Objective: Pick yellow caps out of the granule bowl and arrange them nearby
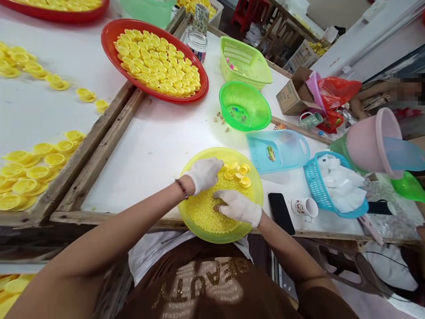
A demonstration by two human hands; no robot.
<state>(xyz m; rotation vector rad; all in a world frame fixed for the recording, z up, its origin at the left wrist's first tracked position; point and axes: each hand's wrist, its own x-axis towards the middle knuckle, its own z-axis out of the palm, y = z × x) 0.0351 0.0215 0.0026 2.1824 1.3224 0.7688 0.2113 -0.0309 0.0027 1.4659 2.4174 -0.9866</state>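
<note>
A yellow basin [186, 212] at the table's front edge holds many small yellow beads [212, 217]. Several shallow yellow plastic cups [245, 181] lie on the beads at the basin's far right side. My left hand [205, 174], in a white glove, is over the far left part of the basin. Its fingers are curled, with the tips beside the cups; whatever they grip is hidden. My right hand [239, 206], also in a white glove, reaches in from the right. Its fingers point left, low over the beads, with a gap between the thumb side and the upper finger.
A red tray [109, 40] of yellow cups stands beyond wooden rails [109, 119]. Behind the basin are a green bowl [245, 106] and a light green basket [245, 62]. To the right lie a blue scoop [282, 150], a phone [281, 213], a mug [303, 207] and a blue basket [318, 190].
</note>
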